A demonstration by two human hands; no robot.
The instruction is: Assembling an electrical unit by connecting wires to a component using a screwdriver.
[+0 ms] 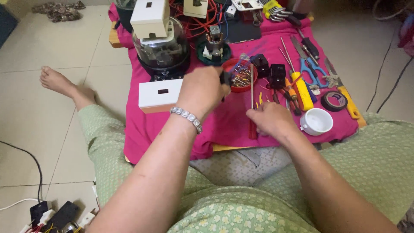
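I sit on the floor at a low board covered with a pink cloth (224,125). My left hand (202,90), with a silver bracelet at the wrist, is closed around a small black part near a red bowl (239,75) full of small metal bits. My right hand (269,118) rests on the cloth, fingers pinched at a thin red rod (252,99) that lies upright in the picture. What exactly the right fingers pinch is hidden.
A white box (159,95) lies left of my hand. Behind it stands a clear-domed meter (161,47). Two black blocks (269,69), screwdrivers (299,88), blue scissors (312,69), black tape (333,100) and a white cup (317,121) sit right. Cables and plugs (56,213) lie bottom left.
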